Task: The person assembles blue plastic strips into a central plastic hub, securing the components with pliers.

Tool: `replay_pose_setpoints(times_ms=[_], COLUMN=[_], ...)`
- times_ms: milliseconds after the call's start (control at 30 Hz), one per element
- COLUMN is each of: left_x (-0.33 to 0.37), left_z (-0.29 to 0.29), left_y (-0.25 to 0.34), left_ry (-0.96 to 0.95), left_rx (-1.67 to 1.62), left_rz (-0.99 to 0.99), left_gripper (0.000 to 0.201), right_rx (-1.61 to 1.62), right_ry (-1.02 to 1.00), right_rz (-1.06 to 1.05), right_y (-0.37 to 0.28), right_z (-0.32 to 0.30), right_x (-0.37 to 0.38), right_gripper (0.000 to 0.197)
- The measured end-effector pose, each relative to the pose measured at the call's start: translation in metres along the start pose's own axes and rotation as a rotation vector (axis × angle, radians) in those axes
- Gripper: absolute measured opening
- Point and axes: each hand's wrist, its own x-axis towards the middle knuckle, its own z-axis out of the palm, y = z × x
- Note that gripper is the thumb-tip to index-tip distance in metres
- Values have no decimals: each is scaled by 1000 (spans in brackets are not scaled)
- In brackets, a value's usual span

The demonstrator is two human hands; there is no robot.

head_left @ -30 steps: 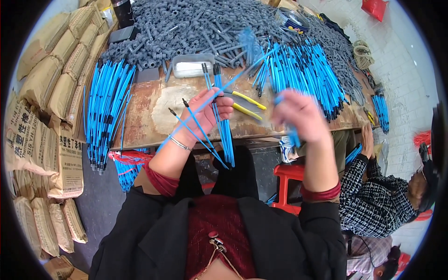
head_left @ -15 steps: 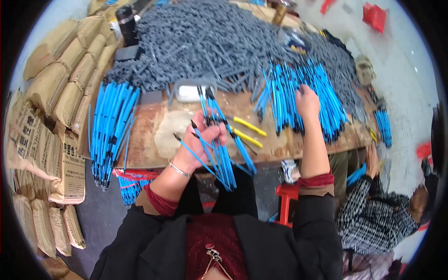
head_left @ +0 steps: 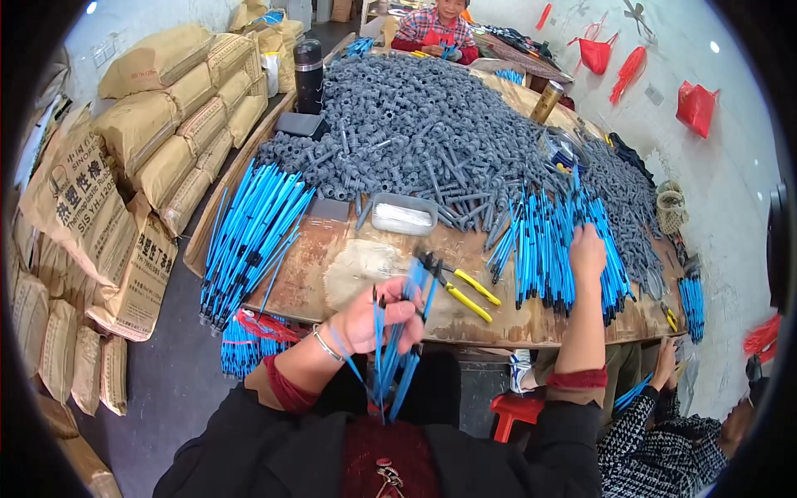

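Note:
Slim blue tubes with black ends point(head_left: 388, 373) form a small bunch in my left hand point(head_left: 372, 322), its fingers closed around them close to my body. My right hand point(head_left: 588, 256) reaches over the right-hand heap of blue tubes point(head_left: 535, 249). Its fingers are pinched at a blue tube that stands up above the others; the fingertips are partly hidden. Between the hands, yellow-handled pliers point(head_left: 470, 297) lie on the wooden table point(head_left: 332, 270). A clear tray of thin white pieces point(head_left: 404, 216) sits just beyond them.
Grey ribbed plastic parts point(head_left: 423, 124) are heaped across the table. Another bundle of blue tubes point(head_left: 257, 232) lies left, near a black flask point(head_left: 309, 76). Brown sacks point(head_left: 149, 133) are stacked left. One person point(head_left: 433, 31) is at the far end, another point(head_left: 664, 415) at right.
The view has tilted up, bringing the far person into sight. My left hand with its tubes is closer to my body; my right hand stays at the right-hand heap.

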Motion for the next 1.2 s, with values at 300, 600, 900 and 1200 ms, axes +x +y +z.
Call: replay_pose_setpoints(times_ms=[300, 600, 900, 1200], left_x=[22, 33, 16, 11], left_z=[-78, -45, -41, -16], left_y=[-16, -17, -7, -11], left_ry=[161, 70, -112, 208], left_rx=[-240, -143, -292, 244], left_rz=[137, 270, 93, 307], left_gripper=[21, 16, 10, 15], right_rx=[1093, 729, 456, -151], right_ry=[-482, -636, -96, -93], right_rz=[-503, -787, -214, 71], right_y=[-81, -92, 8, -17], right_z=[-131, -50, 47, 101], right_x=[-97, -177, 11, 38], right_gripper=[18, 25, 28, 27])
